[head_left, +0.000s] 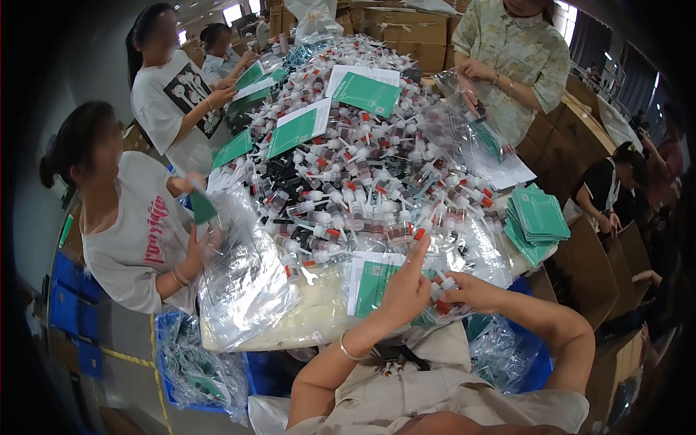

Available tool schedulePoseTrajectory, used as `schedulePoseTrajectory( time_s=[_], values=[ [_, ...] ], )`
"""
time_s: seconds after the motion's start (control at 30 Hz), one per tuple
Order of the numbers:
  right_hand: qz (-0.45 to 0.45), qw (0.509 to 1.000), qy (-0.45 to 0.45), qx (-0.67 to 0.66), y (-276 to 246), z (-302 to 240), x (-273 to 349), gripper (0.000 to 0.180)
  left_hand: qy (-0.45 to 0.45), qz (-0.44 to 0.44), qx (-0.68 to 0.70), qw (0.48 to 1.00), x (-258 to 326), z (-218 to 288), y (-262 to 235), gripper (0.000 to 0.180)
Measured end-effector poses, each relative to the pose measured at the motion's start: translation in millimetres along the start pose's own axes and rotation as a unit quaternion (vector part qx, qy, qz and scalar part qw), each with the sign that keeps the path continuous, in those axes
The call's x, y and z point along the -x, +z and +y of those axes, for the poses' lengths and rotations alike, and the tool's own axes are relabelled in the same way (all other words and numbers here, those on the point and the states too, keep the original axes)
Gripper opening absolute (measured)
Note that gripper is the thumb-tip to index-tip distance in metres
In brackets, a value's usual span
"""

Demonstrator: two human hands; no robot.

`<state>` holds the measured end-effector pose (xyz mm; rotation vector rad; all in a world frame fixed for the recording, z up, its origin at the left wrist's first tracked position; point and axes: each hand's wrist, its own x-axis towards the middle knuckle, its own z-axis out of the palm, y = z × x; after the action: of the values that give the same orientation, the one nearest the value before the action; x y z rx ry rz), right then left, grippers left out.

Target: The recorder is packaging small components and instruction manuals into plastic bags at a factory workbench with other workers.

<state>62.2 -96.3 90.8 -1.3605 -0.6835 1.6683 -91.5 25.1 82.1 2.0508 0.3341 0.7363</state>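
My left hand reaches over the near edge of the table, its index finger stretched out and the other fingers partly curled. That fingertip is at the red end of a small bottle on the heap; whether it touches cannot be told. Close on its right, my right hand is closed round a few small white-capped bottles, partly covered by its fingers. Beneath my left hand lies a green printed booklet with white paper. Ahead rises a large heap of small bottles with white, red and dark parts.
Stacked green booklets sit at the right; clear plastic bags cover the left front. Below the table, a blue bin holds filled bags. Co-workers stand left and across, one handling a clear bag. Cardboard boxes line the back.
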Motion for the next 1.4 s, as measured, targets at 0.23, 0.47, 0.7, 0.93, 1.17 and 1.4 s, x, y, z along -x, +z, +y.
schedulePoseTrajectory(
  time_s=[0.23,0.47,0.7,0.93,1.17,1.4],
  values=[
    [-0.027,0.958,-0.137,0.249,-14.0,22.2,-59.4,0.056,0.097,0.000,-0.082,0.992,-2.8,59.7,5.3,0.073],
    [-0.055,0.726,-0.397,0.558,-37.5,11.7,-97.1,0.046,0.119,0.019,-0.090,0.989,-3.3,52.2,5.5,0.071],
    [-0.166,0.883,-0.013,0.439,-30.0,-144.0,-13.5,0.021,0.102,-0.005,-0.133,0.986,-11.4,-17.6,36.5,0.078],
    [0.212,0.498,-0.314,0.780,-98.2,-125.3,-146.4,0.012,0.112,-0.141,-0.271,0.946,-12.2,-53.3,68.8,0.073],
    [0.149,0.386,-0.318,0.853,-123.7,-121.8,-192.7,0.012,0.117,-0.115,-0.244,0.956,-5.7,-58.4,68.0,0.069],
    [0.155,0.439,-0.350,0.813,-109.0,-154.0,-203.9,0.020,0.132,-0.092,-0.245,0.956,-3.1,-61.4,66.8,0.068]
  ],
)
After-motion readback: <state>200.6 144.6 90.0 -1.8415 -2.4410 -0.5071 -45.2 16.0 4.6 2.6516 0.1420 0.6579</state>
